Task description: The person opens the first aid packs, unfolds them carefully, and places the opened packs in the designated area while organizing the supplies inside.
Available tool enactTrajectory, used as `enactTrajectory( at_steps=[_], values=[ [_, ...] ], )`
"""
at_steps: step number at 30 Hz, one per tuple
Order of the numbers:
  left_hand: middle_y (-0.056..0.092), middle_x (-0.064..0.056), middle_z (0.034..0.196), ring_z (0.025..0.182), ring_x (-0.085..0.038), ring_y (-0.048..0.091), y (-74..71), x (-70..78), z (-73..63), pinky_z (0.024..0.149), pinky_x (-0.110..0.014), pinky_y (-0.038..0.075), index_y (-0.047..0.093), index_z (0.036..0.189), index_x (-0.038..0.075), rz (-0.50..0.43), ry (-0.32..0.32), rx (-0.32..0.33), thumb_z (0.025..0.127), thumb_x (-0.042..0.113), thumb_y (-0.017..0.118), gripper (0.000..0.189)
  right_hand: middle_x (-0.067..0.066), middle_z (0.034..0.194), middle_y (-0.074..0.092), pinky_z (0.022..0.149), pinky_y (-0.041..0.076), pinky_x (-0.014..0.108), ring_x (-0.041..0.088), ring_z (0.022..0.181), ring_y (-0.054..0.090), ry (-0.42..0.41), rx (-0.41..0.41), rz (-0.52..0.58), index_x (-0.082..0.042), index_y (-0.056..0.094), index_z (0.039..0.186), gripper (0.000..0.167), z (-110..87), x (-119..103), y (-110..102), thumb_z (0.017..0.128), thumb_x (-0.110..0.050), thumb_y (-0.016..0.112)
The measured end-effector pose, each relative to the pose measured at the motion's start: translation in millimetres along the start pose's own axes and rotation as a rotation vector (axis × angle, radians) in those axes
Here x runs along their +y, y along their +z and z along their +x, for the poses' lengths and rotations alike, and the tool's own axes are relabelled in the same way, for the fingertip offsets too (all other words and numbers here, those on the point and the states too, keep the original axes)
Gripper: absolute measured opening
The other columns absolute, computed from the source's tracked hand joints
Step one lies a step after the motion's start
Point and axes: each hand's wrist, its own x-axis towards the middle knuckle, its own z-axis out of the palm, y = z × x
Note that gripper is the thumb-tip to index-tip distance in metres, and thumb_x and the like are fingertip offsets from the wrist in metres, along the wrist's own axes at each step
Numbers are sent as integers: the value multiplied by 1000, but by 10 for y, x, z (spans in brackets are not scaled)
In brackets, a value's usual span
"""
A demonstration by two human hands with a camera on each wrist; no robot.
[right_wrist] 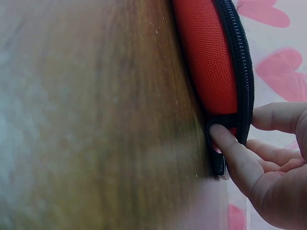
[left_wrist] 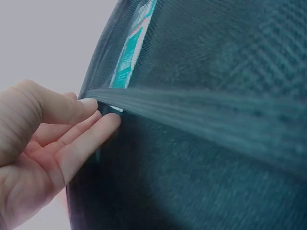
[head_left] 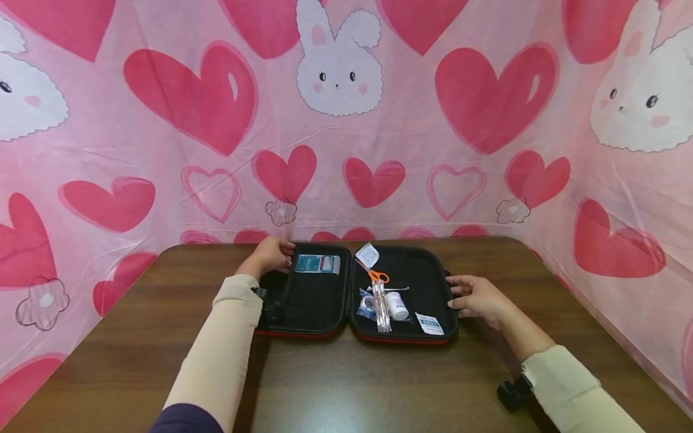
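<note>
A black-lined zip case (head_left: 319,313) with a red shell lies opened flat on the table. At the far left corner of its left half, my left hand (head_left: 273,254) pinches the elastic edge (left_wrist: 192,115) of a mesh pocket. A teal-and-white packet (head_left: 318,264) sits behind that mesh. My right hand (head_left: 476,297) grips the right half's outer side, thumb on a black loop (right_wrist: 211,139), a finger against the zip (right_wrist: 243,62). That half holds orange-handled scissors (head_left: 379,276), silvery foil strips (head_left: 381,307), a white roll (head_left: 397,306), a blue-wrapped item (head_left: 366,304) and a white packet (head_left: 429,324).
The case rests on a brown wooden table (head_left: 346,385), towards its far edge. Behind and at both sides hangs a pink cloth (head_left: 411,132) with hearts and rabbits. A white tag (head_left: 367,255) lies near the case's hinge.
</note>
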Motion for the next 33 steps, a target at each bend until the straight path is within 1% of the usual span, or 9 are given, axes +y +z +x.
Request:
enactTrajectory(
  at_steps=[3,8,14,17,19,21,24,29,33],
  values=[
    [57,-29,124,99,-37,62,-38,20,-24,75,-41,58,54,130,-10,0,25,7,88,-10,62,42,35,129,47,82,56,44,28,96,60,4,3,0,11,38,141,64,-4,4,2,85,6,68],
    [59,-28,122,97,-35,63,-93,66,-63,73,-39,59,57,127,-9,0,54,21,87,-8,65,41,34,128,48,82,56,44,28,96,60,7,5,0,11,37,141,64,-17,8,8,85,6,67],
    [60,-28,123,94,-33,66,-122,154,-118,70,-37,59,58,127,-9,16,77,8,85,-5,70,44,35,128,48,81,57,44,27,93,61,3,7,14,11,37,141,64,-22,9,21,85,7,67],
    [60,-28,123,93,-32,66,-117,219,-156,69,-36,59,59,127,-7,33,104,-23,83,-3,72,46,35,128,47,80,57,44,26,93,60,6,9,14,11,37,142,65,-16,11,20,85,7,68],
    [60,-28,122,93,-32,67,-105,266,-181,69,-37,59,60,126,-7,46,136,-53,83,-3,74,46,35,128,47,81,57,44,26,93,60,5,8,9,11,36,142,65,-12,14,17,85,7,68],
    [61,-28,121,92,-31,67,-83,310,-198,70,-38,59,61,125,-6,51,171,-85,82,-3,74,45,34,128,48,81,57,44,26,93,60,4,9,5,11,36,142,65,-10,16,14,85,7,68],
    [62,-29,118,92,-31,68,-51,369,-228,71,-39,59,62,123,-7,69,243,-130,82,-4,74,43,34,127,48,81,57,45,27,93,60,1,8,0,11,36,142,65,-9,15,10,85,6,68],
    [64,-28,116,95,-32,69,22,442,-242,78,-40,58,66,119,-6,95,338,-182,81,-3,75,39,34,127,48,80,57,44,26,93,60,1,12,10,11,36,142,64,-8,7,19,85,7,67],
    [65,-25,115,95,-30,69,107,491,-235,82,-39,57,67,118,-4,82,370,-218,80,-4,75,38,34,127,48,79,58,43,26,92,61,1,14,8,11,36,142,64,1,4,16,85,7,67]
  ],
)
